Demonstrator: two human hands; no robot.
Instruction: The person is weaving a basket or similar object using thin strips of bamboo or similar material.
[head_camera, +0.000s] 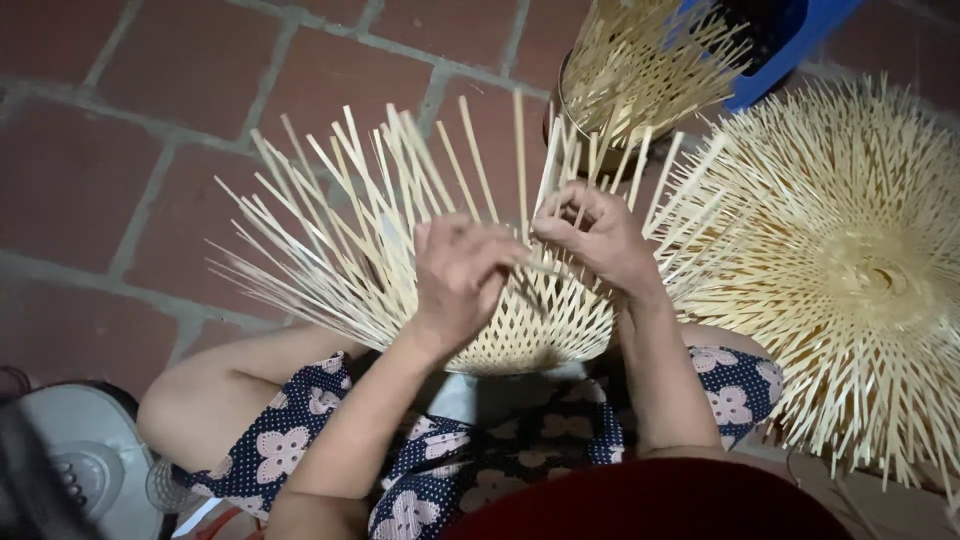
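A half-woven bamboo basket (545, 320) rests on my lap, its pale loose strips (340, 210) fanning up and to the left. My left hand (458, 275) lies on the woven part with its fingers curled over the strips. My right hand (590, 235) pinches a thin bamboo strip at the basket's upper rim, thumb against fingers. Both hands meet at the weave's top edge.
A stack of similar woven bamboo pieces with splayed strips (850, 270) lies at the right. Another bamboo piece (640, 70) sits at the top by a blue plastic object (780, 40). A white fan base (90, 460) stands at bottom left. The floor is red brick (120, 130).
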